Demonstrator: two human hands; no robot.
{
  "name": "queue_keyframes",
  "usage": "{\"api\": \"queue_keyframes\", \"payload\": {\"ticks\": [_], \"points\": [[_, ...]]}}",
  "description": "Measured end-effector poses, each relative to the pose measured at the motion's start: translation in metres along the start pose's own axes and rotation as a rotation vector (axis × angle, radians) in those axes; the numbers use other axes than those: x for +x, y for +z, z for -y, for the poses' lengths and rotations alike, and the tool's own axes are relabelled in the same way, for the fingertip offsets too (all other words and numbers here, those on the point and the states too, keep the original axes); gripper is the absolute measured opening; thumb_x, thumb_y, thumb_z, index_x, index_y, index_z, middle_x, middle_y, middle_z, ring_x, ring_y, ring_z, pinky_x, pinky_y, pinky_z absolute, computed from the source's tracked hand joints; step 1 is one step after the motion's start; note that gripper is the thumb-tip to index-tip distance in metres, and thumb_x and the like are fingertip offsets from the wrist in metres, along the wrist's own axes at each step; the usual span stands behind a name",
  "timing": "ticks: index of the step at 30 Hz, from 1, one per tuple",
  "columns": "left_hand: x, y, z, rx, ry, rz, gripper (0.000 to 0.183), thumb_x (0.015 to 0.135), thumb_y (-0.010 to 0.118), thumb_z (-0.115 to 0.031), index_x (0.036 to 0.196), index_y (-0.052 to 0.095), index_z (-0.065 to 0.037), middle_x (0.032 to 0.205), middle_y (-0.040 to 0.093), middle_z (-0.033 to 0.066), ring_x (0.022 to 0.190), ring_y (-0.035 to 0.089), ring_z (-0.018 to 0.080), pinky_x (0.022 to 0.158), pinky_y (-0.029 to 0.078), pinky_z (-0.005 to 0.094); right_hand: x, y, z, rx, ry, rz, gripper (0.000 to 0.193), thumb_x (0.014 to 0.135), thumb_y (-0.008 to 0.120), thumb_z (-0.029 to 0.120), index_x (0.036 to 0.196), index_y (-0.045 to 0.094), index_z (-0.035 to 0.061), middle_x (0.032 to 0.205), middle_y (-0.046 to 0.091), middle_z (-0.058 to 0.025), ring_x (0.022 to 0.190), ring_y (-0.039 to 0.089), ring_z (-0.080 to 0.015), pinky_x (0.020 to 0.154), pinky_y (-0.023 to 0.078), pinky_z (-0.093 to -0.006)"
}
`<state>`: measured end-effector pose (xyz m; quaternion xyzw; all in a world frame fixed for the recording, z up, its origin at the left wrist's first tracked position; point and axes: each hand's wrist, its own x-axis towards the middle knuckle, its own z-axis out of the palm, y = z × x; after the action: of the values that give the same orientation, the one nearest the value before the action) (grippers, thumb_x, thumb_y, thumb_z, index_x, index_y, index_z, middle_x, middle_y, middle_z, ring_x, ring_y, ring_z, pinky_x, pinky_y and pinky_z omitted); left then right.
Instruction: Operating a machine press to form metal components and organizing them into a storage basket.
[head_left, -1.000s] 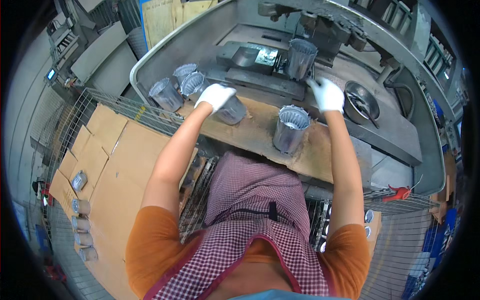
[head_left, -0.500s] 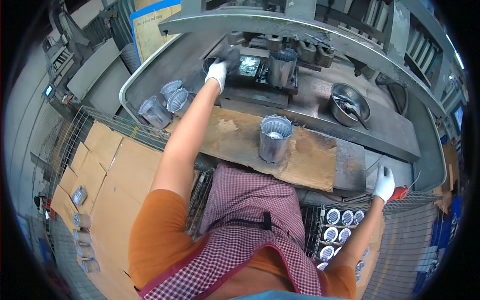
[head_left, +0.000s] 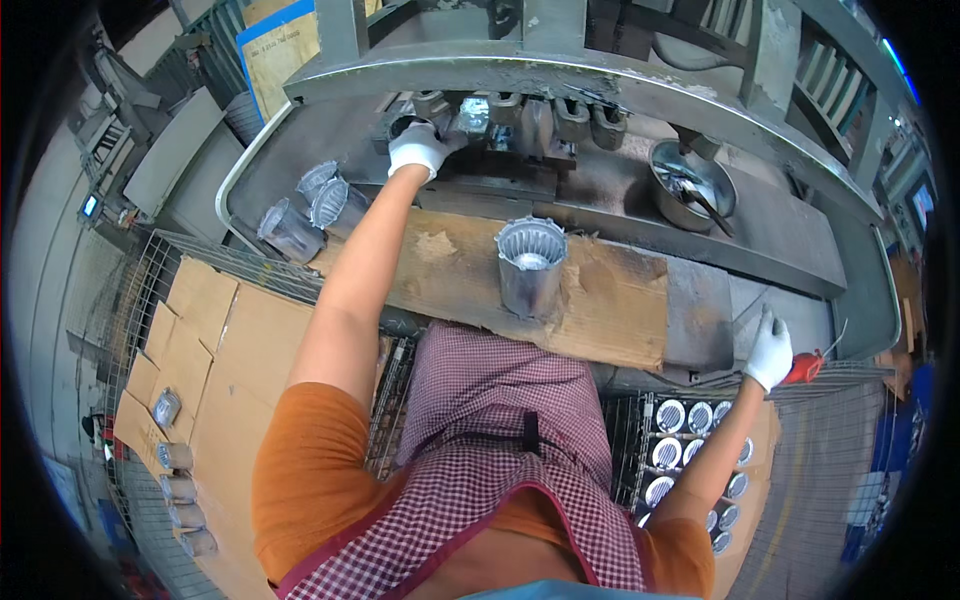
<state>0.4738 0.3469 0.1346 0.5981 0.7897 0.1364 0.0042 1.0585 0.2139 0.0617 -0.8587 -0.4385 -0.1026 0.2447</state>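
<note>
My left hand (head_left: 416,153), in a white glove, reaches into the press and closes on a dark cylindrical metal part (head_left: 405,124), mostly hidden by the fingers. To its right a finned metal cup (head_left: 537,128) stands under the press tooling (head_left: 571,121), partly covered by it. My right hand (head_left: 769,355), also gloved, is closed at the bench's front right edge beside a red-handled object (head_left: 803,368); what its fingers hold, if anything, is hidden. Another finned metal cup (head_left: 531,270) stands upright on the cardboard (head_left: 612,315) before me.
Several more finned cups (head_left: 292,230) are grouped at the left. A metal bowl (head_left: 690,186) with a dark-handled tool sits at the right. The press crossbar (head_left: 640,72) spans the far side. Wire baskets (head_left: 290,280) flank me, holding cardboard and rows of parts.
The press tooling has come down around the standing cup. My left hand has shifted slightly up and left with the dark part. My right hand stays by the red-handled object.
</note>
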Motion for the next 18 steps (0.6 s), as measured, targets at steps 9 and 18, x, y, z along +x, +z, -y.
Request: {"api": "queue_keyframes", "payload": {"ticks": [9, 18], "points": [[-0.001, 0.010, 0.032, 0.200, 0.384, -0.065, 0.045, 0.101, 0.029, -0.027, 0.139, 0.045, -0.010, 0.143, 0.044, 0.0154, 0.131, 0.042, 0.0314, 0.109, 0.031, 0.0393, -0.025, -0.018, 0.026, 0.084, -0.166, 0.105, 0.034, 0.085, 0.047, 0.036, 0.099, 0.071, 0.0165, 0.096, 0.070, -0.0140, 0.089, 0.067, -0.0329, 0.076, 0.053, -0.0448], [0.128, 0.072, 0.082, 0.030, 0.267, -0.124, 0.059, 0.093, 0.050, -0.047, 0.111, 0.062, 0.008, 0.115, 0.062, 0.0247, 0.104, 0.059, 0.0385, 0.091, 0.044, 0.0370, -0.023, -0.022, 0.009, 0.276, -0.064, -0.058, 0.039, 0.087, 0.051, 0.040, 0.075, 0.070, 0.0083, 0.075, 0.067, -0.0154, 0.072, 0.066, -0.0338, 0.067, 0.050, -0.0470]]}}
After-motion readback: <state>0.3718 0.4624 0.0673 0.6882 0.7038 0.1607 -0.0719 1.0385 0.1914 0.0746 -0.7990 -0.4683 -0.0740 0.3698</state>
